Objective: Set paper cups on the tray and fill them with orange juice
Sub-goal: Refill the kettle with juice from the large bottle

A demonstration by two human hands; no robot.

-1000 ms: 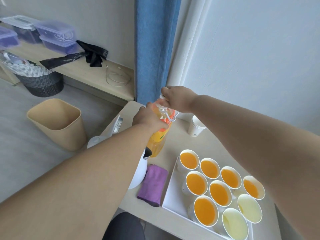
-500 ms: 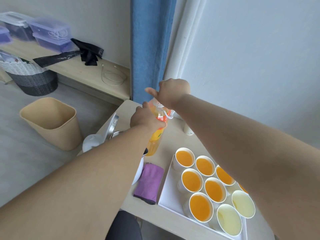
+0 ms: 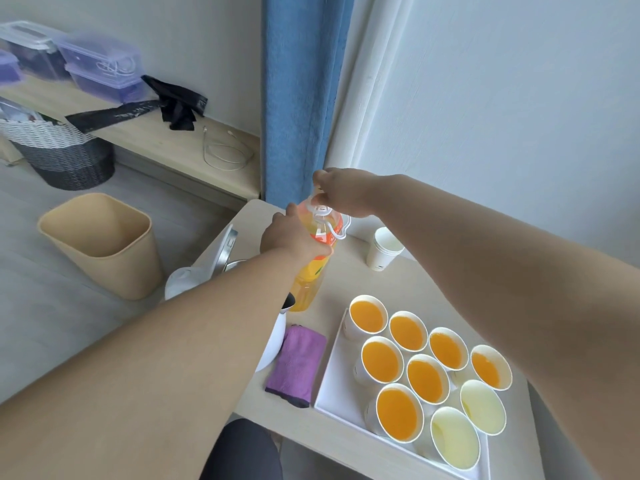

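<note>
The left hand [image 3: 294, 237] keeps its grip clamped around the orange juice bottle [image 3: 313, 261], upright on the counter [image 3: 349, 271]. The right hand [image 3: 341, 192] stays pinched on the cap, now turned, thumb tucked in. At 5 o'clock, the tray [image 3: 334, 386] holds nine paper cups [image 3: 427, 379], seven filled.

We see nine paper cups [image 3: 408, 332] on white tray [image 3: 334, 382], lower right: seven hold orange juice, two nearest empty.
</note>
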